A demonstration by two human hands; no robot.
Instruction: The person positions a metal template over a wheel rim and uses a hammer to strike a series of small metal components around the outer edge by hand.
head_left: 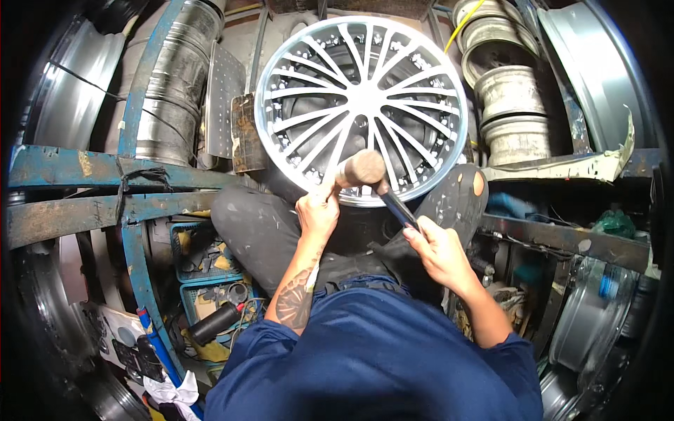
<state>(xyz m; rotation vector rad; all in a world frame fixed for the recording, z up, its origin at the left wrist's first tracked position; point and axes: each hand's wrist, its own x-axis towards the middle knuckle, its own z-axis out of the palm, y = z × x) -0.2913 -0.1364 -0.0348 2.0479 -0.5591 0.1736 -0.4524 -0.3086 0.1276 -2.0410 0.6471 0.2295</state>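
A silver alloy wheel (365, 95) with many thin white spokes and a polished lip lies face up in front of my knees. My right hand (441, 254) is wrapped round the dark handle of a mallet (365, 167). The mallet's pale, blunt head is over the near edge of the wheel. My left hand (319, 214) is closed, its thumb and fingers pinched by the near rim, just left of the mallet head. Whatever its fingertips hold, if anything, is hidden behind the mallet head.
Blue metal rack bars (70, 210) run along my left, with stacked steel rims (168, 91) behind. More stacked rims (516, 105) stand at the far right. Blue baskets (203, 277) of parts and a black cylindrical tool (214, 324) are by my left leg. A wooden block (246, 133) adjoins the wheel.
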